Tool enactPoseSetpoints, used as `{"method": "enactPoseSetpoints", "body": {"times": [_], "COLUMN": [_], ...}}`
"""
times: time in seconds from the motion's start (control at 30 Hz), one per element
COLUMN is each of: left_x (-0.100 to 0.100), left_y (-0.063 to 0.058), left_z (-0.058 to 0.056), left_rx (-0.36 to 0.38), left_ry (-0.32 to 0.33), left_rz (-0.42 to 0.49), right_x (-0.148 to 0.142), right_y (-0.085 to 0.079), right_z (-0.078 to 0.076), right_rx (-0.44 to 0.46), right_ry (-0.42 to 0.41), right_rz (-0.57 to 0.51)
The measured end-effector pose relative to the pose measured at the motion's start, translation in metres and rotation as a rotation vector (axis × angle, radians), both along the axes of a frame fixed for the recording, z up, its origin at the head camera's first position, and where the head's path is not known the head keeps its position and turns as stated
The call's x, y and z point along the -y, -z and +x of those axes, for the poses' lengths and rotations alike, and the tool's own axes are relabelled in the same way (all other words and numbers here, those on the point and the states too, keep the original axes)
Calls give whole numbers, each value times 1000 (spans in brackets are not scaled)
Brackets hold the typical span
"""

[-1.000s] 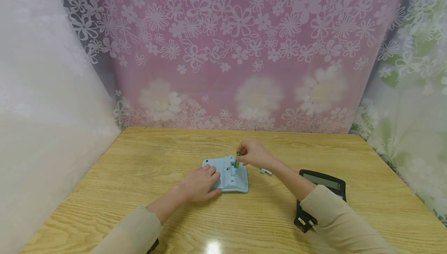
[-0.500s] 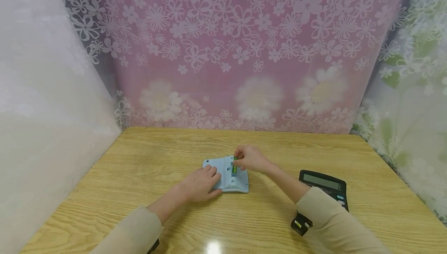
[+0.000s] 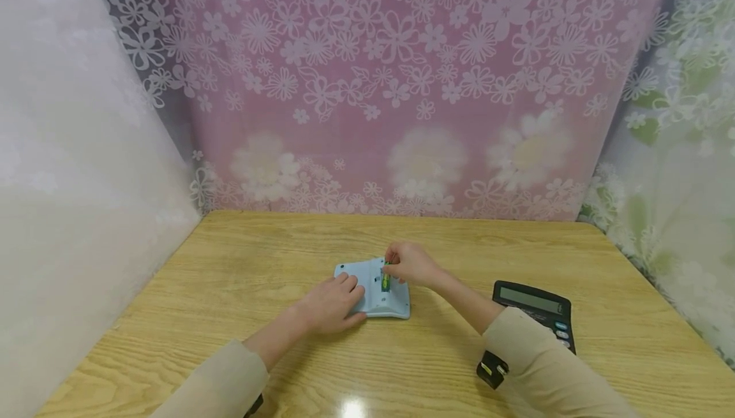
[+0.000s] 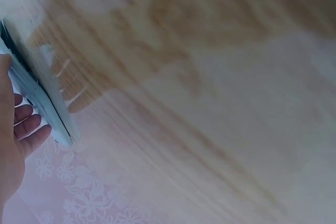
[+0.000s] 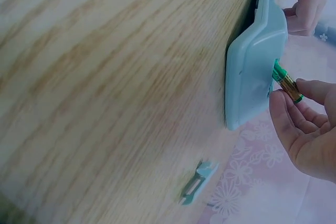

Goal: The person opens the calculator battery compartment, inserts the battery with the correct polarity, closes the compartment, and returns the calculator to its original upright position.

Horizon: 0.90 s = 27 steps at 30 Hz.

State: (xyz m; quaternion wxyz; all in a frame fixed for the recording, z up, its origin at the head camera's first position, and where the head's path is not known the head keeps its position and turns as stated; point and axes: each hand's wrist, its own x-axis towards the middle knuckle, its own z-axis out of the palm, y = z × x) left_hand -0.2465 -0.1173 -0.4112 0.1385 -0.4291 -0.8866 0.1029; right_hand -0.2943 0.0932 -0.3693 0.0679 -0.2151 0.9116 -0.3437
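A light blue calculator (image 3: 367, 287) lies face down on the table, its battery compartment uncovered. My left hand (image 3: 333, 302) holds its left part steady, fingers over the back and thumb at the near edge. In the left wrist view, the curled fingers (image 4: 32, 125) show against the casing. My right hand (image 3: 415, 265) pinches the upper end of a green and gold battery (image 5: 287, 83) between thumb and fingers. The battery is tilted, its lower end in the compartment. The calculator's keys and display are hidden underneath.
A small light blue battery cover (image 5: 199, 183) lies on the table to the right of the calculator. A black calculator (image 3: 534, 303) lies further right, partly under the right sleeve (image 3: 534, 348). Floral curtains (image 3: 367, 118) stand behind the wooden table (image 3: 258, 252).
My right hand has moved down and slightly left with the battery, bringing it from above the compartment into it. The left hand stays on the calculator.
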Motion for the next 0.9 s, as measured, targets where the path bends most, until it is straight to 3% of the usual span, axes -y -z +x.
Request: {"method": "enactPoseSetpoints", "body": {"times": [0.6, 0.9], "left_x": [-2, -3], "left_y": [-2, -5], "left_z": [0, 3], "left_rx": [63, 69], "left_ry": [-67, -77], "left_rz": [0, 13], "right_x": [9, 9], "right_y": [1, 2], "right_z": [-5, -8], "right_rx": [98, 37], "right_ry": [32, 39], "right_rz": [10, 119]}}
